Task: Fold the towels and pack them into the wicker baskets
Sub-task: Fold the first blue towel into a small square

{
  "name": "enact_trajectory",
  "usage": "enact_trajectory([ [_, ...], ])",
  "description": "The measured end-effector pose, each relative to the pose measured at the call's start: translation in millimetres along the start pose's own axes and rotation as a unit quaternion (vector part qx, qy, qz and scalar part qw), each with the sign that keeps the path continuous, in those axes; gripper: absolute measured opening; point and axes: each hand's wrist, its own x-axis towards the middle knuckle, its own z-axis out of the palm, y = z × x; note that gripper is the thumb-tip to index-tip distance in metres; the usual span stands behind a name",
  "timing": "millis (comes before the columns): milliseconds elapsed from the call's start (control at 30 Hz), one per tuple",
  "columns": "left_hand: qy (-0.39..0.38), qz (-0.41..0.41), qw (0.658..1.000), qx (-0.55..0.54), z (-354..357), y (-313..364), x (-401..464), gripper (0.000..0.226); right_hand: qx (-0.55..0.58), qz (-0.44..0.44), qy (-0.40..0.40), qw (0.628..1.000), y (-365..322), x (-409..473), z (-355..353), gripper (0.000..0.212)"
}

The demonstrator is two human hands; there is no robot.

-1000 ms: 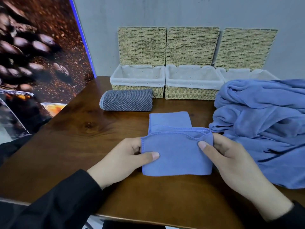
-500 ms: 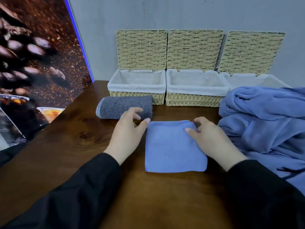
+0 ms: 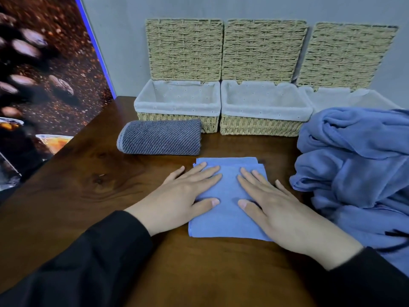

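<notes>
Last fold done; my left hand [image 3: 186,196] and right hand [image 3: 274,202] now flat, fingers straight, pressing blue towel [image 3: 228,209] mid-table. Baskets [image 3: 177,107] next.

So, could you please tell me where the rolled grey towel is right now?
In the head view the rolled grey towel lies on the wooden table, left of centre, just in front of the leftmost wicker basket and behind the folded blue towel.
</notes>
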Motion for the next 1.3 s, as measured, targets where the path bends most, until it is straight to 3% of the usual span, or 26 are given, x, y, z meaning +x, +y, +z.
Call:
enact_trajectory([
  [167,0.004,0.0,1.0,-0.006,-2.1,-8.9,-4.5,0.075,0.021,-0.001,0.059,0.998,-1.9,-1.4,6.4,0.064],
  [233,0.062,0.01,0.998,-0.021,-1.2,-9.5,-8.9,0.068,0.056,-0.033,0.152,0.986,-4.2,-8.2,7.6,0.062],
  [300,0.128,0.04,0.99,-0.039,-2.1,-4.6,-15.8,0.055,0.07,-0.096,0.215,0.969,-3.5,-18.9,8.8,0.045],
  [367,0.149,0.084,0.984,-0.053,-2.4,2.0,-24.5,0.047,0.063,-0.139,0.18,0.972,-2.1,-30.7,11.3,0.043],
  [467,0.091,0.11,0.988,-0.054,-1.9,8.9,-34.8,0.063,0.039,-0.125,0.119,0.984,4.3,-37.0,17.4,0.061],
  [600,0.061,0.09,0.993,-0.033,-2.2,13.0,-37.1,0.084,0.056,-0.126,0.191,0.972,0.4,-31.0,18.0,0.031],
  [700,0.117,0.091,0.989,-0.009,0.3,13.7,-33.7,0.065,0.069,-0.116,0.221,0.966,-3.2,-32.8,15.9,0.024],
  [800,0.18,0.077,0.978,-0.076,-0.8,13.4,-35.1,0.035,0.097,-0.093,0.2,0.971,-5.8,-37.3,11.9,0.031],
  [900,0.159,0.014,0.972,-0.172,-6.2,13.7,-43.8,0.022,0.083,-0.091,0.179,0.976,-8.7,-40.7,11.8,0.038],
  [1000,0.177,-0.043,0.945,-0.272,-10.2,12.1,-48.9,0.017,0.145,-0.078,0.214,0.963,-16.5,-40.7,5.4,0.023],
  [1167,0.229,-0.12,0.857,-0.446,-16.3,21.8,-41.5,0.006,0.272,-0.014,0.227,0.935,-24.4,-17.3,-8.0,0.018],
  [1233,0.245,-0.154,0.824,-0.487,-14.9,20.7,-35.5,0.008,0.247,0.016,0.239,0.939,-23.7,-5.5,-9.5,0.018],
  [1300,0.256,-0.17,0.834,-0.458,-10.3,16.2,-25.8,0.014,0.174,0.051,0.237,0.954,-22.0,2.1,-7.9,0.018],
])
